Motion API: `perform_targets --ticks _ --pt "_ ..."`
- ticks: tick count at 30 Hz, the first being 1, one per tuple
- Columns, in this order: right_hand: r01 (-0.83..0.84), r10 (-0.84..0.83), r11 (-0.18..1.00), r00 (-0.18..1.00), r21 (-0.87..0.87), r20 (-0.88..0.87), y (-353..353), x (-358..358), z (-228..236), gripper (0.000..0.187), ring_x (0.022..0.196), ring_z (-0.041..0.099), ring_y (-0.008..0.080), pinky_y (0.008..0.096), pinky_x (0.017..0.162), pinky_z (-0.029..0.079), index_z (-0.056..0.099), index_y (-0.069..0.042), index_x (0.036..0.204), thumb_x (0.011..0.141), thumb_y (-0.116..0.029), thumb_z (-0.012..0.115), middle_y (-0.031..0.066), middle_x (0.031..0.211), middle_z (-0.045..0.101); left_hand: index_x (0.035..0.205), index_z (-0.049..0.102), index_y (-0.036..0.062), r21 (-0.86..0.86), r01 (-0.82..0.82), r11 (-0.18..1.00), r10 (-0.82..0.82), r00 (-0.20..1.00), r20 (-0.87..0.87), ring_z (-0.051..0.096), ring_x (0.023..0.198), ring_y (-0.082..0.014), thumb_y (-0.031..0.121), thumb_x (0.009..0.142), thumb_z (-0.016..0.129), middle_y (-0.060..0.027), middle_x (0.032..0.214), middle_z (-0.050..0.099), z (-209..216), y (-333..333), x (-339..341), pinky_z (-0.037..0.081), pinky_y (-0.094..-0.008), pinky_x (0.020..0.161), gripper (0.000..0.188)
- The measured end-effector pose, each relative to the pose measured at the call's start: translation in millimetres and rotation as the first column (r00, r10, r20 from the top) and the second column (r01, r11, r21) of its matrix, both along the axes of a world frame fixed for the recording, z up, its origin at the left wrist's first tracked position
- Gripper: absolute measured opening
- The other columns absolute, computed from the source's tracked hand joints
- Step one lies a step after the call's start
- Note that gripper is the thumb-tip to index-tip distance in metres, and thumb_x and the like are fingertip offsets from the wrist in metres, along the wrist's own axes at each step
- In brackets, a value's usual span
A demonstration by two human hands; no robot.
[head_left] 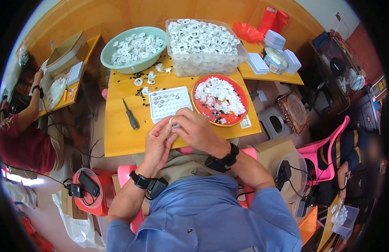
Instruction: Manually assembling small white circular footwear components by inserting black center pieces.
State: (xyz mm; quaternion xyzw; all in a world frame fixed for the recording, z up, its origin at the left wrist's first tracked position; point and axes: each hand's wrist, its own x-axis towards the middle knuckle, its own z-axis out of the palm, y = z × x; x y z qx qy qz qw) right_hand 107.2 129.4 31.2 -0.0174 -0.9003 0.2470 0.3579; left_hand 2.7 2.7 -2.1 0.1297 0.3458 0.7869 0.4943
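In the head view, the left hand (pixel 157 143) and the right hand (pixel 199 129) meet, fingertips pinched together on a small white piece (pixel 174 124). The fingers cover most of it, so its full shape cannot be made out, nor whether it is one part or two joined. Each wrist wears a black strapped device.

Just beyond both hands, on the wooden surface (pixel 119 140), lies a white tray (pixel 161 113) with small round discs in its upper rows; the right hand hides its near right corner. To the left of the left hand rests a screwdriver (pixel 130 115), its dark handle toward the person. Ahead and to the right of the right hand stands a red round tray (pixel 245 97) heaped with white parts too jumbled to tell apart, dark bits among them.

Farther ahead of the hands, a clear bin (pixel 194 66) and, left of it, a green basin (pixel 112 63) hold piled white ring-like pieces; only the upper layers show clearly. Scattered black bits (pixel 145 101) lie beyond the left hand, too small to identify.

Well to the left of the left hand, a co-worker in a dark red sleeve (pixel 30 147) is cut off by the fisheye rim. Far right of the right hand, a pink chair (pixel 326 155) partly hides another person.
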Motion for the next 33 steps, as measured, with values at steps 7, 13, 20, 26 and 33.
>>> perform_targets --ticks 7,13,20,26,33 --pt "0.139 -0.127 0.984 0.986 -0.112 0.106 25.6 6.8 8.6 0.018 0.076 0.066 0.0286 0.0375 0.066 0.052 0.066 -0.006 0.093 0.079 -0.014 0.073 0.0091 0.09 0.066 0.135 0.05 -0.0023 -0.002 -0.017 1.0 0.017 0.997 0.071 0.063 0.115 -0.0254 0.009 0.101 0.052 -0.0178 0.125 0.062 1.8 -1.5 -3.5 0.053 -0.0349 0.1 0.035" --pt "0.592 -0.528 0.795 0.564 0.136 0.635 95.9 42.2 35.1 0.013 0.084 0.068 0.0333 0.0438 0.074 0.052 0.072 -0.009 0.082 0.077 -0.02 0.072 0.014 0.085 0.071 0.137 0.048 -0.0018 -0.004 -0.001 1.0 0.001 0.995 0.1 0.064 0.113 -0.0274 0.01 0.102 0.051 -0.0197 0.126 0.061 1.8 -2.1 -3.0 0.052 -0.0366 0.101 0.037" --pt "0.577 -0.502 0.803 0.523 0.148 0.689 113.9 45.4 11.1 0.011 0.08 0.069 0.03 0.0421 0.072 0.052 0.073 -0.009 0.079 0.075 -0.019 0.074 0.0112 0.079 0.072 0.136 0.05 -0.0008 -0.006 0.006 1.0 -0.006 0.996 0.093 0.065 0.111 -0.0266 0.009 0.102 0.05 -0.0177 0.123 0.064 -2.2 -0.8 -4.4 0.054 -0.0364 0.098 0.035" --pt "0.557 -0.435 0.83 0.678 -0.028 0.592 114.0 45.8 12.6 0.011 0.076 0.068 0.0294 0.0398 0.068 0.05 0.071 -0.005 0.081 0.076 -0.015 0.071 0.013 0.079 0.07 0.136 0.05 0.0009 -0.012 0.025 1.0 -0.024 0.995 0.093 0.066 0.109 -0.0251 0.012 0.101 0.054 -0.0185 0.127 0.062 0.2 -3.4 -6.1 0.054 -0.0341 0.097 0.037" --pt "0.384 -0.172 0.822 0.871 -0.42 0.46 106.7 36.1 18.3 0.014 0.068 0.061 0.0136 0.0313 0.063 0.048 0.067 0.0 0.087 0.082 -0.012 0.07 0.0068 0.074 0.067 0.136 0.05 0.0023 0.007 0.039 0.999 -0.04 0.994 0.102 0.066 0.109 -0.0248 0.011 0.101 0.053 -0.0174 0.127 0.062 -1.3 -4.5 -6.4 0.054 -0.0347 0.096 0.036"
